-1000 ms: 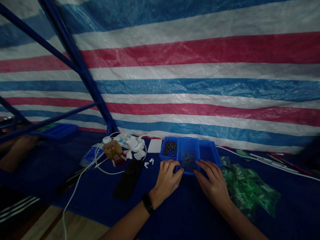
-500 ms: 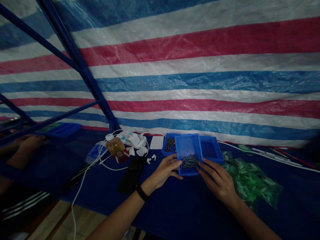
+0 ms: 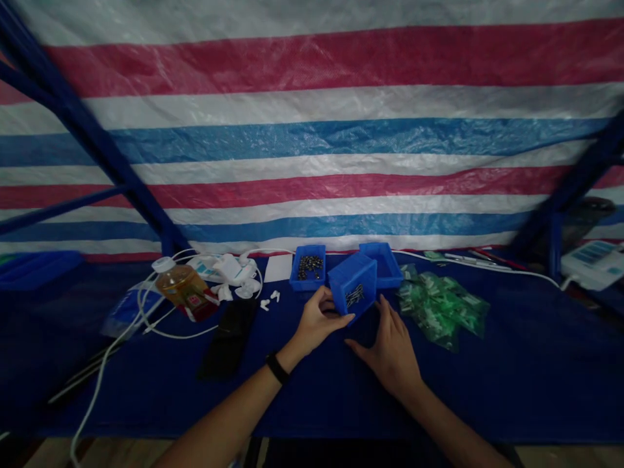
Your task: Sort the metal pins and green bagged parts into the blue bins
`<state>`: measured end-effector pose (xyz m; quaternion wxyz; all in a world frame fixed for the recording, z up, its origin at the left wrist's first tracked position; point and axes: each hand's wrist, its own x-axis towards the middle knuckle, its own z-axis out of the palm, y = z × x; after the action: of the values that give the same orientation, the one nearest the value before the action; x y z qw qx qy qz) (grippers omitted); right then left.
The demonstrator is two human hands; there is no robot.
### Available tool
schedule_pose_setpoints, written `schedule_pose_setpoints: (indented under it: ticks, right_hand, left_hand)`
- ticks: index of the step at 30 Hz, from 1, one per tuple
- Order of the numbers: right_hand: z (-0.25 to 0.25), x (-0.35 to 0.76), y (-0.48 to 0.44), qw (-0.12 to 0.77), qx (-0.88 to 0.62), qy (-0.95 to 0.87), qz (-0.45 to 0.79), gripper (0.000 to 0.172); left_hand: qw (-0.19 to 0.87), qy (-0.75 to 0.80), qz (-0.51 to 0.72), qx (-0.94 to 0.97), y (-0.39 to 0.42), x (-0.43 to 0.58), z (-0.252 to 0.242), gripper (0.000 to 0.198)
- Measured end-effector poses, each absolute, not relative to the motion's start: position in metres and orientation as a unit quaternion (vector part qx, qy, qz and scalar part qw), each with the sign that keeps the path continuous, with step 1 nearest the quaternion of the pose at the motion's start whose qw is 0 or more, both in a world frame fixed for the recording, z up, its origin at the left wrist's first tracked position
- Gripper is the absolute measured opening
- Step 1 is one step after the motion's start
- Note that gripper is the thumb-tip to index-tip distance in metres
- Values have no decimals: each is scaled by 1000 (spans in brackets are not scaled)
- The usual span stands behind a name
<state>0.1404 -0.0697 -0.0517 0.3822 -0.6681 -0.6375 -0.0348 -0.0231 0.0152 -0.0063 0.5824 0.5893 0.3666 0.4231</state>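
A blue bin [image 3: 355,270] is tilted toward me, with dark screws [image 3: 354,296] gathered in its lower part. My left hand [image 3: 319,320] grips its left side, thumb along the near edge. Near the bin's lower right corner is my right hand [image 3: 390,344], thumb and fingers spread; its fingertips are close to the bin, and contact is unclear. Behind to the left sits a blue bin [image 3: 294,276] holding small round metal parts [image 3: 310,265]. Another blue bin [image 3: 389,268] stands behind to the right, partly hidden by the tilted one.
Green plastic bags [image 3: 441,309] lie on the right. On the left are a drink bottle [image 3: 182,289], white cables, white earbuds [image 3: 266,303], a black pouch [image 3: 229,338] and a white card [image 3: 279,268]. A white device [image 3: 595,263] stands at the far right.
The view has swung right. The held bin has tipped further and turned, its screws bunching together. My right hand has opened wider and moved lower beside it. The neighbouring person's hands have left view.
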Motion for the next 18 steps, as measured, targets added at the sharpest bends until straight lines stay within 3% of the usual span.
schedule_pose_setpoints:
  ticks: [13,18]
  right_hand:
    - [-50,137,-71,335,-690,-639,-56,87]
    - [-49,135,-74,300,-686,-657,-80,83]
  left_hand:
    - [368,336,424,756,-4,-24,-11,45]
    - [382,368,459,713,-4,-24,-14,47]
